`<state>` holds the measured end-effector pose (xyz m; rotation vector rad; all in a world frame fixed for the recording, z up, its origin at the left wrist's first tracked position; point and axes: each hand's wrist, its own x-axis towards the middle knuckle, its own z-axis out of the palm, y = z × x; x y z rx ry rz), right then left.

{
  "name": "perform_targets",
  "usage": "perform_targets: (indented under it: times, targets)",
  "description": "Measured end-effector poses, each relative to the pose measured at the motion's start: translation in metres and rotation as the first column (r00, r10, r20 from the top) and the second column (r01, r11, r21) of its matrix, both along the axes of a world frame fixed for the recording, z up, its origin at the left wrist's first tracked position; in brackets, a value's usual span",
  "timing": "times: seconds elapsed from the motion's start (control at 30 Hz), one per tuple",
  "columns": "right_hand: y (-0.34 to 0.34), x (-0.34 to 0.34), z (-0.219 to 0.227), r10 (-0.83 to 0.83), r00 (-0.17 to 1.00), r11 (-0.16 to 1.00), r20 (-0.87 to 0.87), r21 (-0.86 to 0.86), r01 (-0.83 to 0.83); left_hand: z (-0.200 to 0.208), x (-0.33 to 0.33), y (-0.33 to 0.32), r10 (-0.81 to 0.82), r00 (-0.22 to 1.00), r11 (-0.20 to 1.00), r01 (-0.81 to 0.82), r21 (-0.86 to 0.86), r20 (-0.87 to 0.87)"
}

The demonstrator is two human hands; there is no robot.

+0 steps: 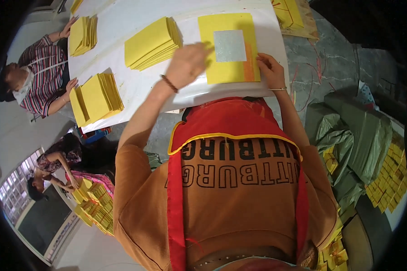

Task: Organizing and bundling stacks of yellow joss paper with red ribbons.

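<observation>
A yellow paper sheet (205, 31) lies on the white table in front of me, bearing a silvery square (229, 46) and an orange strip (249, 67). My left hand (185, 67) is at the sheet's left edge with its fingers curled. Motion blurs those fingertips, so I cannot make out whether they grip anything. At the right edge, my right hand (271, 71) has its thumb and fingers bent around the sheet's border, closed on it. Left of the sheet sits a fanned stack of folded yellow paper (151, 44), near my left wrist.
More yellow stacks stand at the table's left, one far (82, 36) and one near (97, 100), by a co-worker in a striped shirt (45, 77). Another person (59, 158) handles yellow bundles at lower left. Green plastic sheeting (348, 131) and bundles (389, 176) lie to my right.
</observation>
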<state>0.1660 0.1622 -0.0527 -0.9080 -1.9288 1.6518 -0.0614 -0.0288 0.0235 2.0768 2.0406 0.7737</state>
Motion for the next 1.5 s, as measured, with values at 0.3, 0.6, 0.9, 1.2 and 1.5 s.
perform_targets:
  times: [0.3, 0.6, 0.9, 1.2, 1.5]
  targets:
    - [0.005, -0.003, 0.008, 0.052, 0.992, 0.992, 0.113, 0.112, -0.065, -0.024, 0.052, 0.019, -0.122, 0.963, 0.99, 0.102, -0.093, -0.242]
    - [0.012, -0.005, 0.008, 0.184, 0.973, 0.954, 0.142, 0.215, -0.211, -0.021, 0.047, 0.029, 0.018, 0.987, 0.99, 0.005, -0.139, 0.162]
    - [0.013, -0.004, 0.003, 0.173, 0.975, 0.956, 0.138, 0.216, -0.2, -0.028, 0.045, 0.037, 0.09, 0.934, 0.984, -0.03, -0.174, 0.346]
    - [0.005, 0.008, 0.022, 0.29, 0.947, 0.949, 0.135, 0.084, -0.303, -0.033, 0.035, 0.041, 0.3, 0.777, 0.906, -0.051, -0.419, 0.554]
    - [0.005, 0.001, 0.016, 0.266, 0.96, 0.913, 0.086, 0.296, -0.28, -0.041, 0.03, 0.044, 0.327, 0.718, 0.89, -0.016, -0.455, 0.615]
